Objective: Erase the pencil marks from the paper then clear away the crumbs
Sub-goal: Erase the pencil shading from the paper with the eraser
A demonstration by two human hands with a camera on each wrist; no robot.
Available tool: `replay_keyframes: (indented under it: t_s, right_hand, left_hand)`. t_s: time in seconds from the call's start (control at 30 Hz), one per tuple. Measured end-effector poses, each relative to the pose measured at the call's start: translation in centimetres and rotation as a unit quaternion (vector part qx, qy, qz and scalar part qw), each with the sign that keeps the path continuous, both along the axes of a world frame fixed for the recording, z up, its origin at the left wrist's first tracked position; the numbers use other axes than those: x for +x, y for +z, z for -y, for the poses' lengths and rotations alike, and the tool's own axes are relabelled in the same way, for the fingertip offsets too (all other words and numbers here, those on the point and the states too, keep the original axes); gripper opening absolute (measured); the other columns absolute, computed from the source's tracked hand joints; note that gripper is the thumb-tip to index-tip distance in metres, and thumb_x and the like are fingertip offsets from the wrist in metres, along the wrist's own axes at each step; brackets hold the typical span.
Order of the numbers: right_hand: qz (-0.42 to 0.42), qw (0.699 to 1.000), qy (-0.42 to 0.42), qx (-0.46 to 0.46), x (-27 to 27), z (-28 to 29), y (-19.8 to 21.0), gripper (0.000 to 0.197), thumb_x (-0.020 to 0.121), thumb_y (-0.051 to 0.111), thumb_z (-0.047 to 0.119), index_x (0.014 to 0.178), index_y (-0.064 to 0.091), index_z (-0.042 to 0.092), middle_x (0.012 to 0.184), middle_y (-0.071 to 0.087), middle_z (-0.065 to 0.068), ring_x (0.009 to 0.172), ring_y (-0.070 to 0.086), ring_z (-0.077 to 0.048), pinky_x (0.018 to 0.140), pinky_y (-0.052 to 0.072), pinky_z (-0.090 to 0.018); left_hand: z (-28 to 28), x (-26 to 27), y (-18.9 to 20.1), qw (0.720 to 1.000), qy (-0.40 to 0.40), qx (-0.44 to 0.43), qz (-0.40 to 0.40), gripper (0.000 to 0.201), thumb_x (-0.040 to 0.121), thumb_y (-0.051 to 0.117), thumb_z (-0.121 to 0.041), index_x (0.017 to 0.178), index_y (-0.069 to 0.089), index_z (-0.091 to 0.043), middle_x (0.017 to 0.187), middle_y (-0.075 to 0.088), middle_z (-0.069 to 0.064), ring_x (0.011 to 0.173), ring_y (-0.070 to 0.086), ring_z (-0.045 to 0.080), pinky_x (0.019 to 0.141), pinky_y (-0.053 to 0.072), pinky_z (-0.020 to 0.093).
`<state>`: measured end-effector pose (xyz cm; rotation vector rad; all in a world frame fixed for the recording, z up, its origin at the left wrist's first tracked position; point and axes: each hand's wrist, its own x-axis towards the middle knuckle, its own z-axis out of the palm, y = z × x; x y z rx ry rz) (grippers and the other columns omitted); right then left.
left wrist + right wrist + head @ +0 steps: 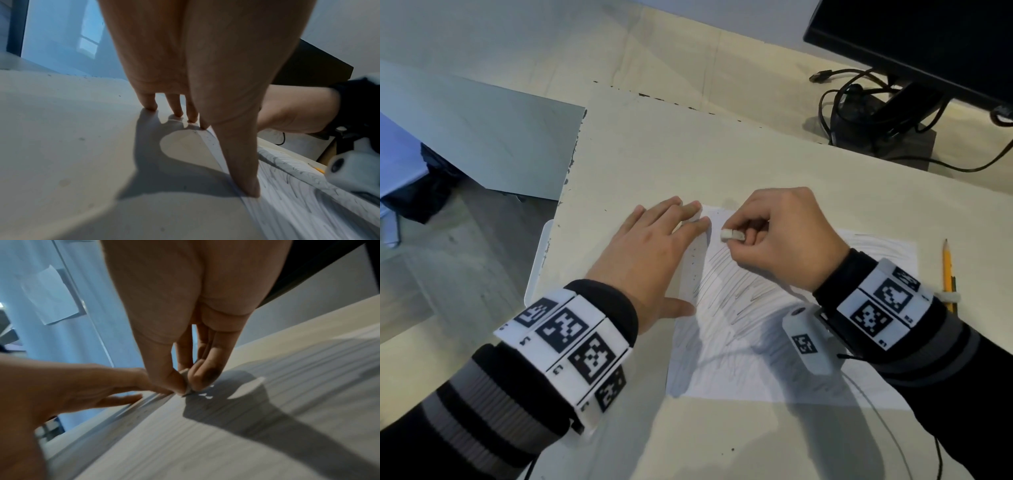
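A white sheet of paper covered in grey pencil scribbles lies on the cream table. My right hand pinches a small white eraser between thumb and fingers at the sheet's far left corner; in the right wrist view the eraser touches the paper. My left hand lies flat with straight fingers, holding down the paper's left edge. In the left wrist view its fingertips press the table and its thumb rests on the paper's edge. Dark crumbs dot the left margin.
A yellow pencil lies right of the paper, partly behind my right wrist. A black monitor on a stand with tangled cables sits at the far right. The table's left edge drops to the floor.
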<state>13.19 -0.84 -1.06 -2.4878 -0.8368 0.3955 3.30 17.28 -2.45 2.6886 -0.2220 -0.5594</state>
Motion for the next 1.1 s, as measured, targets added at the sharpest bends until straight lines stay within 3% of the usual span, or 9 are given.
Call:
replay_keyframes:
  t_s: [0.07, 0.2, 0.37, 0.5, 0.63, 0.77, 0.9, 1.03, 1.1]
  right_hand:
    - [0.017, 0.999, -0.03, 0.009, 0.4, 0.1, 0.1, 0.016, 0.069, 0.072, 0.01, 0.08, 0.079, 0.019, 0.073, 0.068, 0.006, 0.061, 0.06, -0.007, 0.065, 0.055, -0.029]
    - [-0.01, 0.999, 0.048, -0.01, -1.2, -0.3, 0.3, 0.02, 0.069, 0.07, 0.008, 0.08, 0.079, 0.021, 0.074, 0.068, 0.008, 0.063, 0.06, -0.008, 0.064, 0.051, -0.024]
    - [0.017, 1.0, -0.026, 0.005, 0.1, 0.2, 0.2, 0.017, 0.069, 0.071, 0.01, 0.081, 0.079, 0.02, 0.073, 0.067, 0.007, 0.062, 0.06, -0.007, 0.064, 0.055, -0.03]
    - [-0.006, 0.999, 0.039, -0.007, -1.4, -0.2, 0.1, 0.018, 0.07, 0.072, 0.009, 0.081, 0.079, 0.021, 0.074, 0.067, 0.009, 0.063, 0.06, -0.006, 0.063, 0.053, -0.024]
    - [0.017, 0.999, -0.028, 0.006, -0.1, 0.4, 0.1, 0.017, 0.07, 0.072, 0.01, 0.082, 0.079, 0.02, 0.074, 0.067, 0.007, 0.063, 0.06, -0.007, 0.065, 0.055, -0.028]
    - [-0.011, 0.999, 0.029, -0.012, -0.8, 0.1, 0.2, 0.017, 0.07, 0.074, 0.01, 0.081, 0.079, 0.022, 0.076, 0.068, 0.01, 0.064, 0.061, -0.006, 0.064, 0.053, -0.023]
    - [0.013, 0.998, -0.055, 0.024, 2.0, 0.2, 0.7, 0.014, 0.076, 0.077, 0.012, 0.087, 0.079, 0.018, 0.078, 0.068, 0.006, 0.065, 0.062, -0.006, 0.068, 0.055, -0.024]
    - [0.012, 1.0, -0.015, 0.011, 1.3, -1.2, 0.1, 0.014, 0.076, 0.075, 0.014, 0.088, 0.079, 0.018, 0.079, 0.067, 0.007, 0.067, 0.06, -0.004, 0.068, 0.052, -0.016]
    - [0.011, 0.999, -0.041, -0.012, 1.3, -1.2, 0.2, 0.013, 0.073, 0.071, 0.015, 0.083, 0.078, 0.019, 0.074, 0.067, 0.007, 0.064, 0.059, -0.006, 0.065, 0.049, -0.012]
  left_hand:
    - [0.0, 0.0, -0.1, 1.0, -0.002, 0.002, 0.001, 0.107, 0.076, 0.072, -0.06, 0.156, 0.005, -0.034, 0.163, -0.001, -0.011, 0.151, -0.005, 0.012, 0.124, 0.004, 0.04]
    - [0.0, 0.0, -0.2, 1.0, -0.012, 0.009, 0.008, 0.107, 0.076, 0.072, -0.062, 0.155, 0.006, -0.036, 0.163, 0.001, -0.008, 0.151, -0.003, 0.015, 0.123, 0.009, 0.041]
    - [0.0, 0.0, -0.3, 1.0, -0.008, 0.009, 0.007, 0.107, 0.076, 0.072, -0.062, 0.156, 0.006, -0.037, 0.163, 0.001, -0.009, 0.151, -0.003, 0.015, 0.123, 0.009, 0.041]
    - [-0.1, 0.0, -0.4, 1.0, -0.012, 0.01, 0.012, 0.107, 0.076, 0.072, -0.063, 0.156, 0.005, -0.036, 0.163, 0.002, -0.008, 0.151, -0.002, 0.015, 0.123, 0.01, 0.041]
    - [0.0, 0.0, -0.4, 1.0, -0.009, 0.013, 0.007, 0.107, 0.076, 0.071, -0.063, 0.156, 0.005, -0.036, 0.163, 0.001, -0.009, 0.151, -0.004, 0.015, 0.123, 0.01, 0.041]
    - [0.0, 0.0, -0.3, 1.0, -0.01, 0.011, 0.009, 0.108, 0.075, 0.071, -0.063, 0.156, 0.005, -0.036, 0.163, 0.001, -0.009, 0.151, -0.003, 0.015, 0.123, 0.009, 0.041]
    - [0.1, 0.0, -0.3, 1.0, -0.006, 0.017, 0.004, 0.108, 0.077, 0.07, -0.063, 0.155, 0.001, -0.037, 0.163, -0.002, -0.011, 0.15, -0.006, 0.013, 0.124, 0.007, 0.04]
    - [0.1, 0.0, -0.1, 1.0, -0.007, 0.017, 0.004, 0.109, 0.076, 0.07, -0.063, 0.156, 0.0, -0.036, 0.162, -0.001, -0.01, 0.15, -0.005, 0.014, 0.124, 0.006, 0.04]
    - [0.1, 0.1, 0.0, 1.0, -0.005, 0.017, 0.004, 0.109, 0.076, 0.071, -0.063, 0.156, 0.001, -0.036, 0.162, -0.001, -0.01, 0.15, -0.005, 0.014, 0.124, 0.006, 0.04]
